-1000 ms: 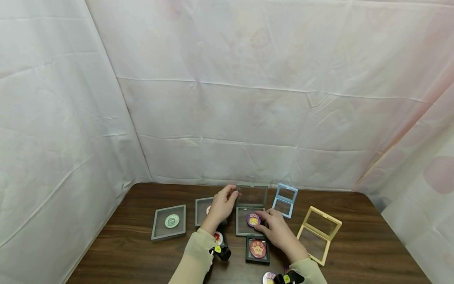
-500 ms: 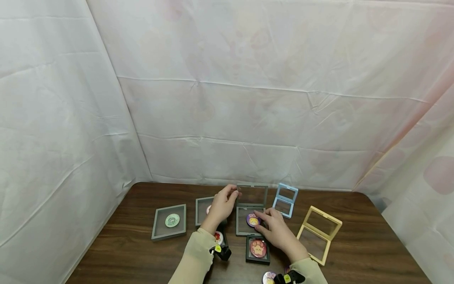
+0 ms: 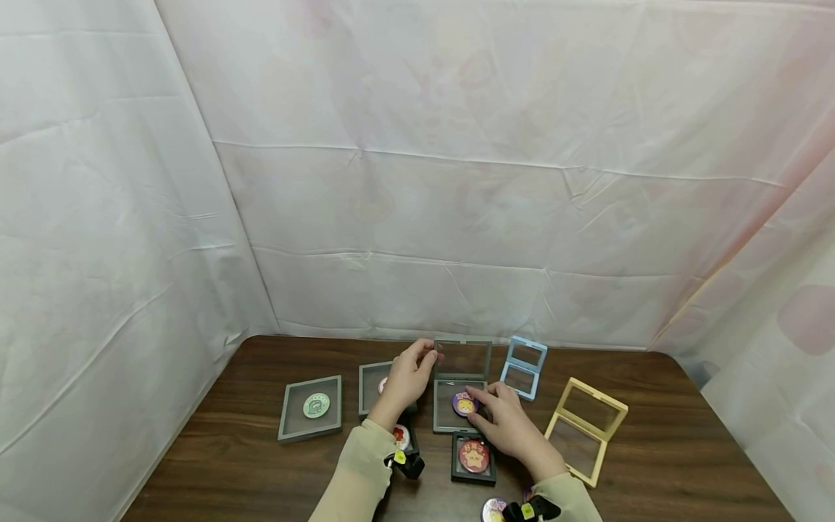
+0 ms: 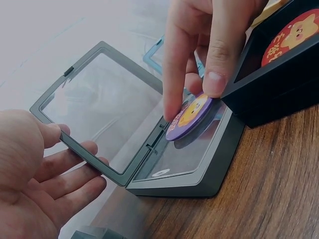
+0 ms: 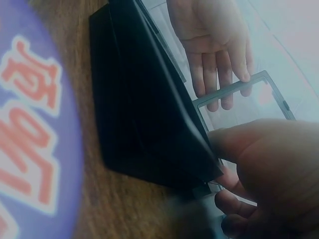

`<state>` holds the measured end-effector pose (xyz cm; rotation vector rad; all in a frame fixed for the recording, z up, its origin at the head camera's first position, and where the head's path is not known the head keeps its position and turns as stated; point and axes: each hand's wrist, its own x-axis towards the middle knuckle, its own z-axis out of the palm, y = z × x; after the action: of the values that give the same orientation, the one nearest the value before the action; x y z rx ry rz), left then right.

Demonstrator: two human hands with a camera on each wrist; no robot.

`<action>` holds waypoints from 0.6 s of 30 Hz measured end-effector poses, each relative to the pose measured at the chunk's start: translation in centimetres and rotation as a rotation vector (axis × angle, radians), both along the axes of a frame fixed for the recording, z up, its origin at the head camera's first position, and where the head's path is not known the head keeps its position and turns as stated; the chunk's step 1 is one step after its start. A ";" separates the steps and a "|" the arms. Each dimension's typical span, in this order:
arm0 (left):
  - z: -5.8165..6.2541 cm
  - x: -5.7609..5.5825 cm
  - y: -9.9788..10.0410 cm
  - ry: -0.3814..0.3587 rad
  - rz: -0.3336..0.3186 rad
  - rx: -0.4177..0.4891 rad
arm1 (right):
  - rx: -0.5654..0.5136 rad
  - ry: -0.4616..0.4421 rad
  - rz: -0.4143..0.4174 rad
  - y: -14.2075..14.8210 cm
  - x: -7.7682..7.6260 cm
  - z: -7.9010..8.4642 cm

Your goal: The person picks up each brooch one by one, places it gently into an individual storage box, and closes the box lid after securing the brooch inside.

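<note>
In the head view a grey hinged display case (image 3: pixel 440 420) stands with its lid (image 3: pixel 463 358) raised, clear film in both halves. My left hand (image 3: pixel 406 378) pinches the lid's left edge, thumb on one side and fingers behind, as the left wrist view shows. Between thumb and fingers my right hand (image 3: pixel 512 423) pinches a round purple button badge (image 4: pixel 192 117) with a yellow character. The badge is over the film of the case's lower half, slightly tilted. Whether its whole underside touches the film I cannot tell. In the right wrist view the badge is hidden.
A black case (image 3: pixel 472 477) with a red star badge stands just in front. Grey cases with badges (image 3: pixel 316 406) lie to the left, one partly behind my left arm. A blue case (image 3: pixel 524 368) and a yellow case (image 3: pixel 587 433) stand open at right. More badges (image 3: pixel 493 510) lie near.
The purple badge, with my right fingers, has shifted very slightly left over the film. My left hand and the lid have stayed in place.
</note>
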<state>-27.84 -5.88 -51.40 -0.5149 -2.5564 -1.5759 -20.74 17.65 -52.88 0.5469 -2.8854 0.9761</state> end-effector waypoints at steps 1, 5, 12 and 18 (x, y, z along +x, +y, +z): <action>0.0 0.0 0.0 0.001 -0.001 0.001 | -0.004 -0.005 0.001 0.1 0.0 0.0; -0.1 0.0 0.0 0.005 0.000 -0.004 | -0.044 -0.017 0.017 0.4 -0.2 0.1; 0.0 0.1 -0.1 0.014 0.004 -0.026 | -0.125 0.004 -0.041 1.6 -0.6 0.8; 0.1 0.2 -0.3 0.048 -0.003 -0.056 | -0.201 0.085 -0.145 2.4 -0.7 1.9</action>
<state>-27.64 -6.22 -51.27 -0.5552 -2.5721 -1.4782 -21.46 20.00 -51.02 0.3514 -2.6678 1.1706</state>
